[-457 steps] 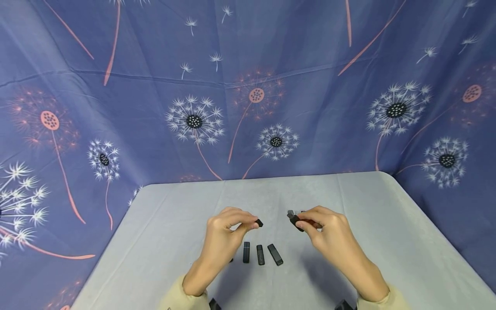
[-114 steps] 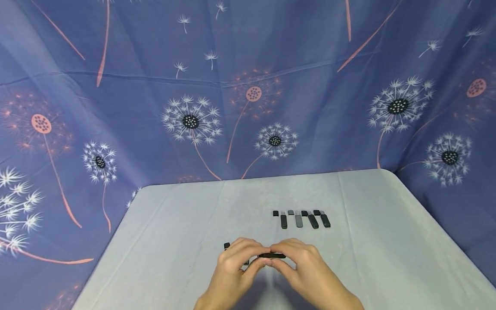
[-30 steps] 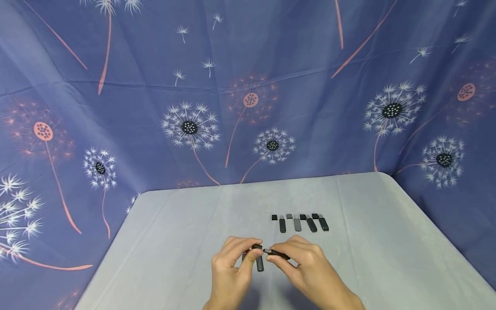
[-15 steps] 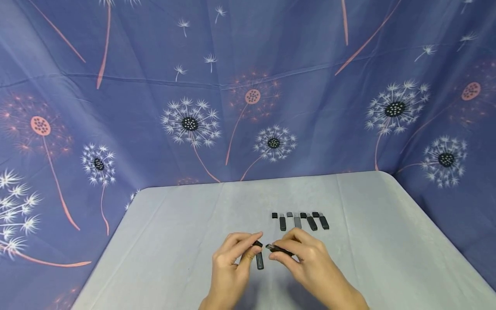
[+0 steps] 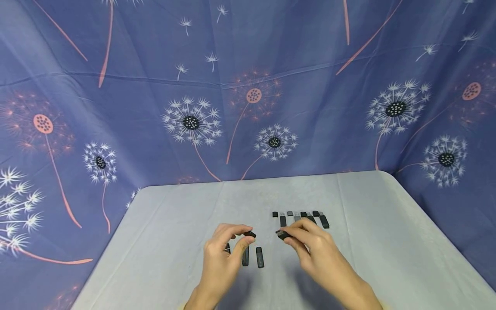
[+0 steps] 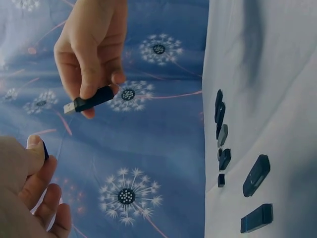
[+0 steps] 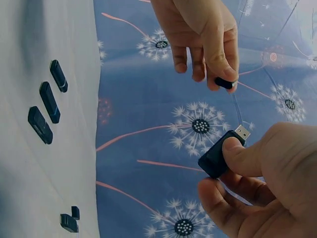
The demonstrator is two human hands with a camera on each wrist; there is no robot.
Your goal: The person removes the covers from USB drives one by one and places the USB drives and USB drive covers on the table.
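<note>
My left hand (image 5: 222,258) pinches a small black cap (image 5: 250,234) between thumb and fingertips, above the table. To its right, my right hand (image 5: 325,254) holds a black USB flash drive (image 7: 218,156) by its body. The drive's metal plug (image 7: 242,132) is bare and points toward the left hand. Cap and drive are apart. Below the hands lie a capped flash drive (image 5: 259,257), a second capped one (image 5: 246,257), and another dark one (image 5: 227,248) mostly hidden by the left hand.
Farther back on the pale table (image 5: 186,215) is a row of several uncapped flash drives, including a black one (image 5: 324,221) and a grey one (image 5: 297,218). Small caps, such as a black one (image 5: 275,214), lie beside their plugs. A blue patterned cloth (image 5: 329,142) hangs behind.
The cap has come off the drive that both hands held together, and the hands have spread apart and lifted slightly. Compared with the oldest frame, fewer capped drives lie in front.
</note>
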